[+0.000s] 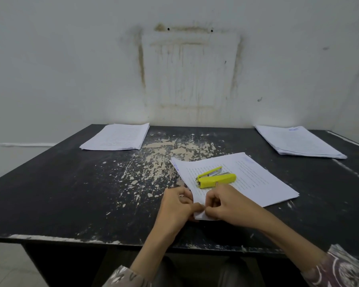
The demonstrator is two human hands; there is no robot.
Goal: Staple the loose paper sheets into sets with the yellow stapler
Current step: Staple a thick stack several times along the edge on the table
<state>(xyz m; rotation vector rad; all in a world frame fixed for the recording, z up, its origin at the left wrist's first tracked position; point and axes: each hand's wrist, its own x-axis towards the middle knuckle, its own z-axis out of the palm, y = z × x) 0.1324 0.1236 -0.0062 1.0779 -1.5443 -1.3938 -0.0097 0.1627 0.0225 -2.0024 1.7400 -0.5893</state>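
Observation:
A set of printed paper sheets [255,179] lies askew on the black table, right of centre. The yellow stapler [216,180] rests on top of these sheets with its lid swung open. My left hand [177,206] and my right hand [228,206] meet at the near corner of the set, and the fingers of both pinch that corner. Part of the corner is hidden under my fingers.
A paper stack [117,137] lies at the back left of the worn black table [71,193], and another paper stack [298,141] lies at the back right. A stained white wall stands right behind the table. The table's front edge runs just below my wrists.

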